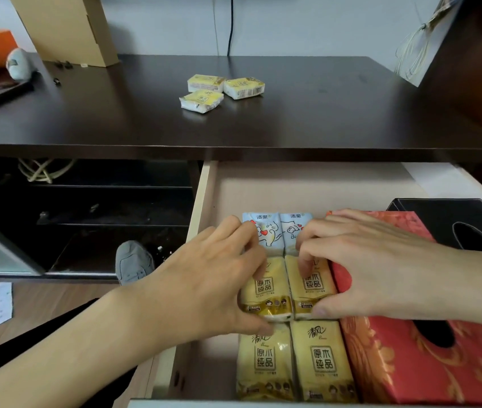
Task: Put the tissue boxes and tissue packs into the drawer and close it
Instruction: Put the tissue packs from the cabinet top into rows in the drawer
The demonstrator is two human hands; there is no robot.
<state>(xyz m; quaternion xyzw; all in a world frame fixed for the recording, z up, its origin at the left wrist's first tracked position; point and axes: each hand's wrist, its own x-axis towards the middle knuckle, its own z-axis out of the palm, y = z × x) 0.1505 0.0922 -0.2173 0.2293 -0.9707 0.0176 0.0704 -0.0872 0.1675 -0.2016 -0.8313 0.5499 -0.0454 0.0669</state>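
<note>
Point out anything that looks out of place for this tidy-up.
Three small yellow tissue packs lie loose and skewed on the dark desk top, outside the open drawer. Inside, the packs sit in neat rows beside the red tissue box. Nothing spilled or damaged.

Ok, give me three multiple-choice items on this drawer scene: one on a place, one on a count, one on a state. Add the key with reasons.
1. Where does the red patterned tissue box lie?
A. on the dark desk top
B. in the open drawer, right of the yellow packs
C. on the floor

2. How many small yellow tissue packs remain on the dark wooden desk top?
A. one
B. three
C. five

3. What state is the pale wooden drawer in?
A. pulled open
B. shut
C. taken out

Key: B, it sits inside the drawer beside the yellow packs; B, three lie grouped on the desk; A, its contents show, with the left hand and right hand on packs inside.
</note>
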